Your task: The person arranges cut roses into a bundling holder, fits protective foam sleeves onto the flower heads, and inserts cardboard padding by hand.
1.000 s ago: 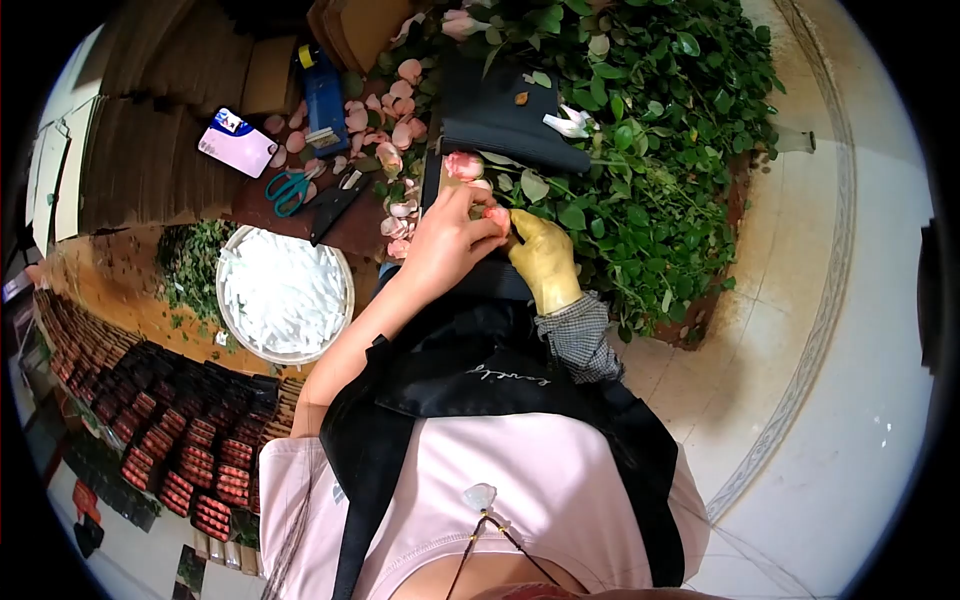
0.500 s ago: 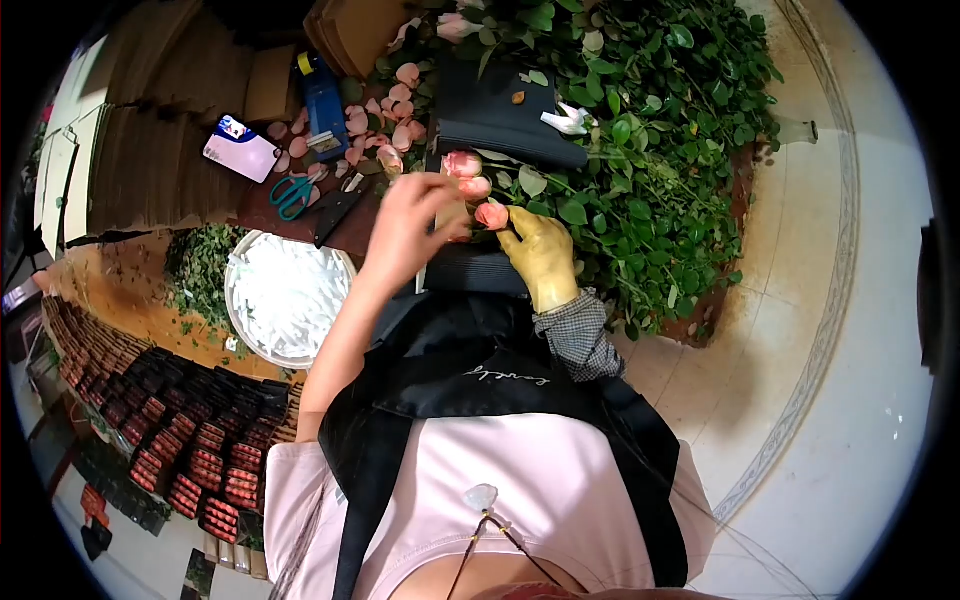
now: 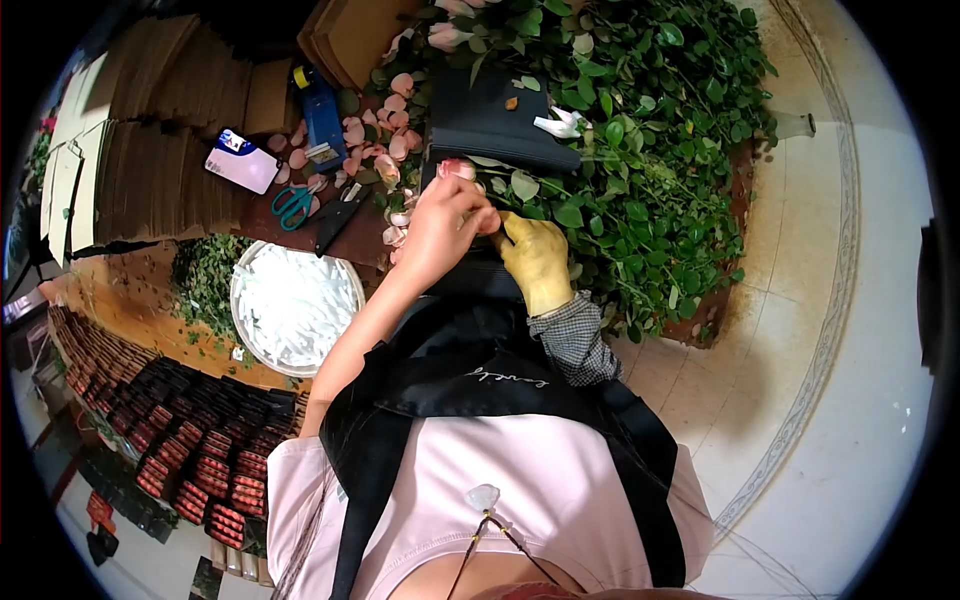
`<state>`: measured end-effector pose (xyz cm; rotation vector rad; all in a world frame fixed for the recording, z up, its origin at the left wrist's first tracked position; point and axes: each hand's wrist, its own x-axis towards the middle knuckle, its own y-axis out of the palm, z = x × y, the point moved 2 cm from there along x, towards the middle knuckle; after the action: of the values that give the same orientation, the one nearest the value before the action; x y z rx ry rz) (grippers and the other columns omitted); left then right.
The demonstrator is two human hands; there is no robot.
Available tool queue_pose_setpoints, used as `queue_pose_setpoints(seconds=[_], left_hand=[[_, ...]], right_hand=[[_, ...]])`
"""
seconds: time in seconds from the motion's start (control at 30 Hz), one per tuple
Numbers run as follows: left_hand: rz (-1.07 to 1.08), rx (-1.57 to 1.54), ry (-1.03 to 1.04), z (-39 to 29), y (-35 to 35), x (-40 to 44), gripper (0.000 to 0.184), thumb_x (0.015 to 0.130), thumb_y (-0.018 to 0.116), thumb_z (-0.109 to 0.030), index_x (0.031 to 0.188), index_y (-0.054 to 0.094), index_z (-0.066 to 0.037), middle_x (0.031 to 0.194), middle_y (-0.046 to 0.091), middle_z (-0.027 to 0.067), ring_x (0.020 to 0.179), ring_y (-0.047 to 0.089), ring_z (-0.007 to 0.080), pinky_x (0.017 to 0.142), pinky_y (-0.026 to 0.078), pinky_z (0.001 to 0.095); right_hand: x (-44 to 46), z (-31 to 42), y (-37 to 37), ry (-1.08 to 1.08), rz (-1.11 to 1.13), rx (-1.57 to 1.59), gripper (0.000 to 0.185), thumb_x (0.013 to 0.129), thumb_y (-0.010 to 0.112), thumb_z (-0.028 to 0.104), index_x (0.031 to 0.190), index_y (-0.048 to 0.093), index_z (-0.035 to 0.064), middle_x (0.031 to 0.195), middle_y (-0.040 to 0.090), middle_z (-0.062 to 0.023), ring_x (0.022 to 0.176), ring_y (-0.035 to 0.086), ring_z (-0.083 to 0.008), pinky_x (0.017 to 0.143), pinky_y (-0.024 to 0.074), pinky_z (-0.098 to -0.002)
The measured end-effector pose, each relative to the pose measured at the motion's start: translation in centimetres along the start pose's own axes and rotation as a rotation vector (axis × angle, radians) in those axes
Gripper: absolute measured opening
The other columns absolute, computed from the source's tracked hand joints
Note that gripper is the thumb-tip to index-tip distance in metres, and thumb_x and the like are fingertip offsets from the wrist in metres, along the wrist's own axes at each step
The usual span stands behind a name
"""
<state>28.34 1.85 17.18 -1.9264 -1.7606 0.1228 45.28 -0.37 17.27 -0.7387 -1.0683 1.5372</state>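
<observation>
My bare left hand [image 3: 447, 228] is closed, its fingertips pinched together right at the thumb of my right hand. My right hand [image 3: 538, 258], in a yellow glove, is curled shut on a pink rose, whose bloom is now mostly covered by my left fingers. Just beyond my left knuckles shows another pink rose [image 3: 456, 169]. Both hands work above dark ribbed sheeting, partly hidden by them. Past them lies a black folded wrap [image 3: 490, 120], with a white flower [image 3: 560, 123] at its right edge.
Leafy rose stems [image 3: 660, 150] heap up on the right. Loose petals [image 3: 398, 145], teal scissors [image 3: 292, 207], a phone [image 3: 242, 161] and a blue tape dispenser [image 3: 321, 115] lie to the left. Nearer stands a round basket [image 3: 240, 330] of white pieces. Flattened cardboard [image 3: 160, 165] is stacked far left.
My left hand has moved right, onto the rose at my gloved fingers, covering its bloom. My right hand stays nearly in place. The view has shifted slightly.
</observation>
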Motion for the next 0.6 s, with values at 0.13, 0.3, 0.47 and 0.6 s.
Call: queue_pose_setpoints(seconds=[0.13, 0.3, 0.47, 0.6], left_hand=[[-0.144, -0.142, -0.416, 2.1, -1.7, -0.2, 0.012, 0.084, 0.074, -0.013, 0.088, 0.074, -0.002, 0.092, 0.066, 0.0144, 0.087, 0.064, 0.0316, 0.082, 0.051, 0.0366], [-0.174, 0.616, -0.2, 2.6, -4.8, -2.0, 0.022, 0.08, 0.079, -0.022, 0.074, 0.069, -0.004, 0.075, 0.057, 0.0111, 0.071, 0.057, 0.0313, 0.064, 0.045, 0.0431], [-0.057, 0.229, 0.009, -0.2, -3.6, -1.8, 0.026, 0.075, 0.08, -0.008, 0.097, 0.068, -0.004, 0.1, 0.06, 0.01, 0.093, 0.058, 0.031, 0.079, 0.049, 0.0377], [0.037, 0.207, 0.108, -1.4, -2.4, -1.0, 0.024, 0.074, 0.079, -0.009, 0.095, 0.068, -0.006, 0.099, 0.06, 0.0088, 0.094, 0.057, 0.031, 0.081, 0.048, 0.04]], right_hand=[[-0.3, -0.2, 0.2, 0.04, 0.039, 0.007, 0.022, 0.083, 0.075, 0.022, 0.103, 0.071, 0.0138, 0.081, 0.071, -0.0095, 0.074, 0.067, -0.0319, 0.07, 0.0531, -0.043], [-0.1, 0.0, 0.0, 0.048, 0.019, 0.007, 0.022, 0.084, 0.074, 0.025, 0.104, 0.071, 0.0139, 0.079, 0.07, -0.0098, 0.073, 0.066, -0.0317, 0.068, 0.0532, -0.0435], [0.0, 0.1, -0.2, 0.061, 0.029, 0.048, 0.028, 0.075, 0.077, 0.019, 0.102, 0.069, 0.0125, 0.081, 0.071, -0.01, 0.076, 0.068, -0.0321, 0.071, 0.0537, -0.0443], [-0.3, -0.3, 0.2, 0.03, -0.013, 0.015, 0.025, 0.077, 0.073, 0.017, 0.101, 0.069, 0.0125, 0.081, 0.071, -0.0098, 0.076, 0.068, -0.0323, 0.072, 0.0534, -0.0448]])
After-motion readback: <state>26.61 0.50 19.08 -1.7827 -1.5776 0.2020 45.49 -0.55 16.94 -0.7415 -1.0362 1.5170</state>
